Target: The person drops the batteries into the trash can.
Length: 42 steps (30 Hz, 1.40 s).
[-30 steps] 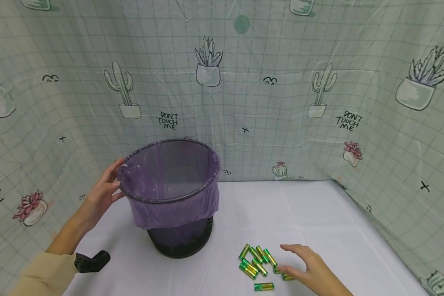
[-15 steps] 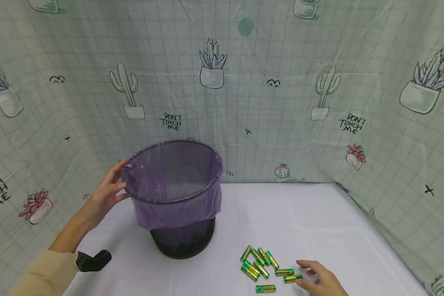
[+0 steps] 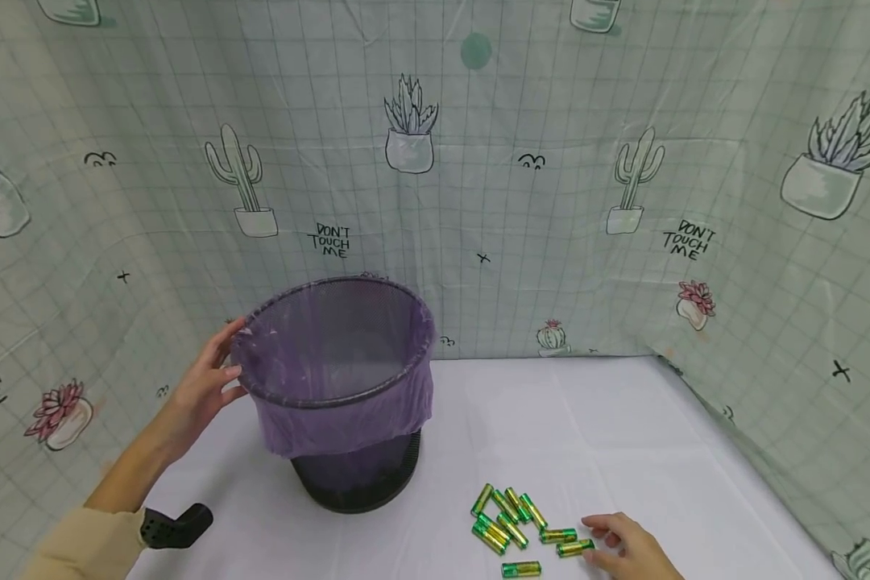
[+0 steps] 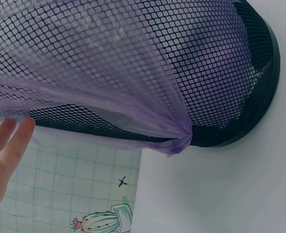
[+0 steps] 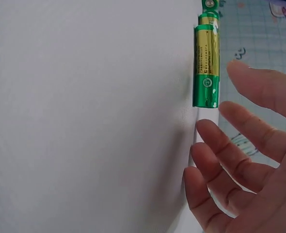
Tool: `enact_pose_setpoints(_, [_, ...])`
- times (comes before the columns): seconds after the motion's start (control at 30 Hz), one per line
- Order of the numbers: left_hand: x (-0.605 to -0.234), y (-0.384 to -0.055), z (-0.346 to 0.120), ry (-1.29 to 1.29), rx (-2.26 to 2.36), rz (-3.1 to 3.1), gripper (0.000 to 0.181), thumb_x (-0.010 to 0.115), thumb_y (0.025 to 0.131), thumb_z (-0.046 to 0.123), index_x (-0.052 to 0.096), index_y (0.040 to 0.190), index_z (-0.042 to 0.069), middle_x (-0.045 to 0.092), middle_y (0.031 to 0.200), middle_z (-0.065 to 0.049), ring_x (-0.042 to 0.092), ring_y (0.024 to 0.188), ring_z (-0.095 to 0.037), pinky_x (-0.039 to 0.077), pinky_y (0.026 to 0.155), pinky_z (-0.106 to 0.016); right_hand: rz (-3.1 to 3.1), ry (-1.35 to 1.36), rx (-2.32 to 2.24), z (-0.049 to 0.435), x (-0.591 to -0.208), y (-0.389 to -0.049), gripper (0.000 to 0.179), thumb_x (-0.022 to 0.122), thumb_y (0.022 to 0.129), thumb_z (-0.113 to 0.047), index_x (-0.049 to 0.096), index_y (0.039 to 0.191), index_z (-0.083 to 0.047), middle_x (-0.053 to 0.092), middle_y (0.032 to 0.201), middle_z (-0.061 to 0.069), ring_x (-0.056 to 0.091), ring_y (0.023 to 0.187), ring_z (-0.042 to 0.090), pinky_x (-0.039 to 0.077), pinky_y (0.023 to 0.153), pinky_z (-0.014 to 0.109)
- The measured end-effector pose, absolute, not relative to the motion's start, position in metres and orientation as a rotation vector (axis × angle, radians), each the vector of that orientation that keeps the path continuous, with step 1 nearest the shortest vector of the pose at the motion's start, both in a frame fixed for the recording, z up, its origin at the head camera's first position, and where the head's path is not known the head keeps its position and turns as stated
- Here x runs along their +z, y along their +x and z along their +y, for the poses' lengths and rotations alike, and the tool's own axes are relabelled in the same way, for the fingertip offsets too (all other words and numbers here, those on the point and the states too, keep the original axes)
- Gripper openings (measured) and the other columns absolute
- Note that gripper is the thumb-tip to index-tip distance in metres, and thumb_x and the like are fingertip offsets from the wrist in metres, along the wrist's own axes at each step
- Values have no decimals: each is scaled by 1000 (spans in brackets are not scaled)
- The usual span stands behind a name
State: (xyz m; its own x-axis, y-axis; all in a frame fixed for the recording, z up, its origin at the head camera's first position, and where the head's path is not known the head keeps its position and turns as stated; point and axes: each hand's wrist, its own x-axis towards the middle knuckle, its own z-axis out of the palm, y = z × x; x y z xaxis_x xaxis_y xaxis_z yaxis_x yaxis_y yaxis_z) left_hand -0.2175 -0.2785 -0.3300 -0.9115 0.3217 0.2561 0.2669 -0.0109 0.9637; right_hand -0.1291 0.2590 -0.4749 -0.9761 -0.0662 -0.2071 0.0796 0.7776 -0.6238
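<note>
A black mesh wastebasket (image 3: 355,483) stands on the white-covered table, lined with a purple bag (image 3: 344,431) folded over its rim. My left hand (image 3: 203,387) touches the basket's upper left side, its fingers extended; the left wrist view has two fingertips (image 4: 25,128) against the bag. Green and gold batteries lie loose at the front, with one nearest battery (image 3: 575,548) by my right hand (image 3: 627,548). In the right wrist view, the thumb and relaxed fingers stand apart just beyond that battery's end (image 5: 207,92), with nothing between them.
Several more batteries (image 3: 509,524) form a loose cluster right of the basket, and a single battery (image 3: 521,569) lies in front. A knot (image 4: 179,143) gathers the bag low on one side. Behind hangs a curtain (image 3: 478,306) printed with cacti.
My right hand has drawn back to the right of the batteries, uncovering two that it overlapped earlier. The left hand stays at the basket, and the batteries lie as before.
</note>
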Motion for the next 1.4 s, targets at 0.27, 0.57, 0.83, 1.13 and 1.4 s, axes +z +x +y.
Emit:
enact_pose_setpoints(0.27, [-325, -212, -264, 627, 2088, 2216, 63, 37, 94, 15, 10, 150, 25, -5, 153, -11, 19, 132, -17, 42, 88, -15, 2758, -269, -1021, 268, -479, -128, 36, 71, 78, -23, 63, 105, 0, 52, 90, 0, 36, 71, -1, 35, 60, 19])
enact_pose_setpoints(0.57, [-322, -206, -249, 588, 2063, 2252, 64, 39, 94, 14, 10, 150, 25, -5, 155, -13, 12, 136, -33, 43, 86, -15, 2761, -451, -1050, 272, -485, -132, 24, 69, 80, -19, 64, 98, -4, 53, 94, 3, 37, 74, -2, 34, 60, 19])
enact_pose_setpoints(0.83, [-320, -205, -238, 601, 2066, 2270, 64, 39, 94, 12, 10, 150, 23, -3, 155, -13, 22, 133, -22, 44, 87, -15, 2755, -386, -1019, 271, -485, -134, 24, 72, 77, -20, 64, 96, -7, 52, 95, 3, 37, 76, 0, 35, 63, 19])
enact_pose_setpoints(1.13, [-320, -203, -225, 640, 2067, 2302, 64, 40, 93, 14, 11, 150, 19, 7, 152, -12, 40, 119, -5, 44, 87, -15, 2739, -444, -1009, 273, -485, -134, 26, 72, 76, -18, 61, 97, -7, 49, 95, 2, 36, 78, -2, 37, 65, 18])
enact_pose_setpoints(1.4, [-319, -205, -212, 634, 2066, 2308, 65, 41, 93, 13, 10, 150, 17, 14, 147, -10, 46, 114, -3, 45, 87, -15, 2737, -387, -1033, 274, -485, -135, 26, 73, 74, -19, 60, 93, -8, 45, 87, 0, 36, 75, -1, 37, 64, 19])
